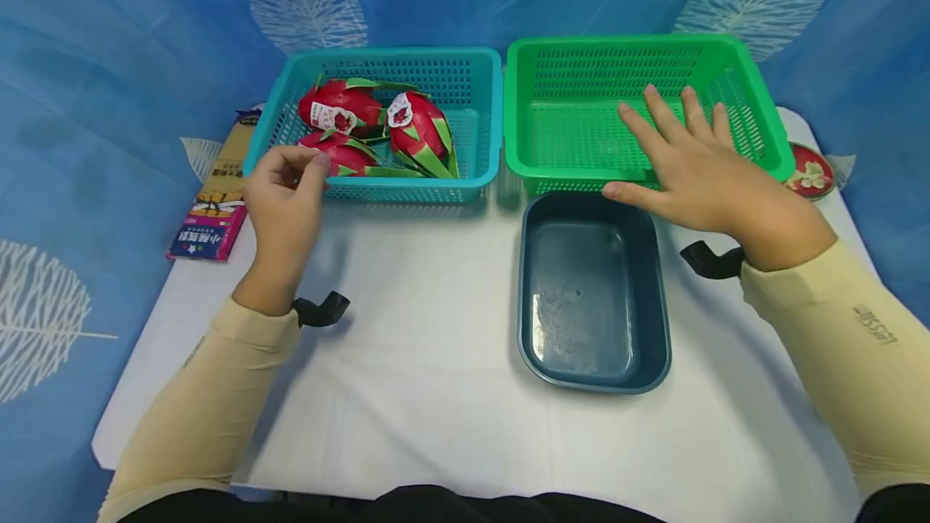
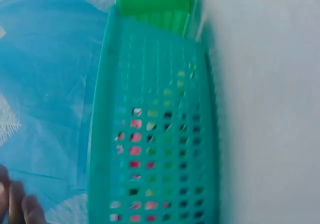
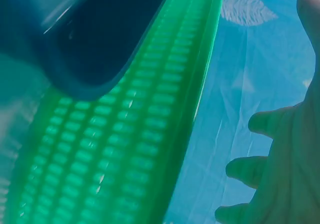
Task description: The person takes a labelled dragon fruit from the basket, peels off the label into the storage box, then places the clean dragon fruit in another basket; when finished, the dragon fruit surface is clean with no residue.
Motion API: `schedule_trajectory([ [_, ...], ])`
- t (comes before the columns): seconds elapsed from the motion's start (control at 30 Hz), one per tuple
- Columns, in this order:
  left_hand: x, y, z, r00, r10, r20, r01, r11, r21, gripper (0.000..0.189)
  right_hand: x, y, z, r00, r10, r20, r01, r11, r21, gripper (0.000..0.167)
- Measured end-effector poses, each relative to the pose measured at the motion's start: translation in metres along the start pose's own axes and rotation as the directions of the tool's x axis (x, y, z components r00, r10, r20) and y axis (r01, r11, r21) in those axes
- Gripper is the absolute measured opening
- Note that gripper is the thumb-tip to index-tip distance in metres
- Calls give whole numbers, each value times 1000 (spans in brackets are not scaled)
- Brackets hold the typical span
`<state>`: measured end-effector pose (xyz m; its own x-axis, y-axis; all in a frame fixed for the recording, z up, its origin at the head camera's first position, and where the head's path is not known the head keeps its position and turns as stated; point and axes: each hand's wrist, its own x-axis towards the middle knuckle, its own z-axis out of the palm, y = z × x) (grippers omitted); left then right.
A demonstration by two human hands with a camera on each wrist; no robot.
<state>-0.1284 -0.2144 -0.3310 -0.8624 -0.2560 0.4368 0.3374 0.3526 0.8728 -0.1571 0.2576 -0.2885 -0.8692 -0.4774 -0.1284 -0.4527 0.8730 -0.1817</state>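
Note:
Three red dragon fruits with green leaf scales lie in the blue basket (image 1: pixel 479 182): one at the back left (image 1: pixel 349 99), another at the right (image 1: pixel 425 131), a third at the front left (image 1: pixel 345 153). White stickers show on two of them. My left hand (image 1: pixel 283 208) is over the basket's front left corner, fingers loosely curled; nothing shows between thumb and fingers. In the left wrist view, its fingers (image 2: pixel 20 204) are blurred at the lower left. My right hand (image 1: pixel 701 172), palm down with fingers spread, is over the green basket (image 1: pixel 756 103), which has no fruit in it.
A dark blue-grey tub (image 1: pixel 581 297) stands in front of the green basket. Left of the blue basket lies a snack package (image 1: pixel 214 200); a red round item (image 1: pixel 808 172) is partly hidden behind the green basket. Everything rests on a white table (image 1: pixel 407 361).

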Motion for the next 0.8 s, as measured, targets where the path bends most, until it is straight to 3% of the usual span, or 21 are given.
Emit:
schedule_trajectory([
  [0.07, -3, -3, 0, 990, -132, -40, 130, 990, -53, 16, 8, -5, -2, 1000, -27, -11, 27, 1000, -11, 97],
  [0.13, -6, -7, 0, 968, -246, -52, 238, 964, -122, 17, 17, -11, -5, 998, -55, -22, 55, 998, -25, 97],
  [0.27, -14, -14, 3, 894, -447, -45, 417, 862, -288, 23, 35, -26, -11, 992, -120, -25, 120, 993, -22, 96],
  [0.33, -17, -18, 5, 847, -531, -14, 489, 790, -370, 26, 44, -36, -14, 988, -155, -15, 155, 988, 8, 95],
  [0.43, -18, -24, 5, 772, -634, 48, 570, 657, -494, 28, 58, -53, -15, 980, -200, 3, 199, 978, 69, 95],
  [0.57, -12, -33, 1, 680, -725, 104, 609, 480, -632, 29, 80, -77, -13, 969, -246, 13, 242, 963, 119, 97],
  [0.63, -9, -38, 1, 647, -754, 112, 608, 422, -672, 31, 94, -89, -11, 964, -264, 24, 259, 956, 135, 99],
  [0.7, -7, -43, 1, 632, -765, 124, 584, 365, -725, 34, 109, -99, -6, 959, -281, 42, 273, 951, 144, 102],
  [0.73, -6, -46, 1, 635, -762, 125, 564, 347, -749, 35, 116, -105, -4, 957, -284, 56, 274, 950, 147, 103],
  [0.8, -5, -50, 3, 662, -738, 133, 517, 322, -793, 35, 132, -114, 0, 957, -276, 88, 260, 952, 158, 104],
])
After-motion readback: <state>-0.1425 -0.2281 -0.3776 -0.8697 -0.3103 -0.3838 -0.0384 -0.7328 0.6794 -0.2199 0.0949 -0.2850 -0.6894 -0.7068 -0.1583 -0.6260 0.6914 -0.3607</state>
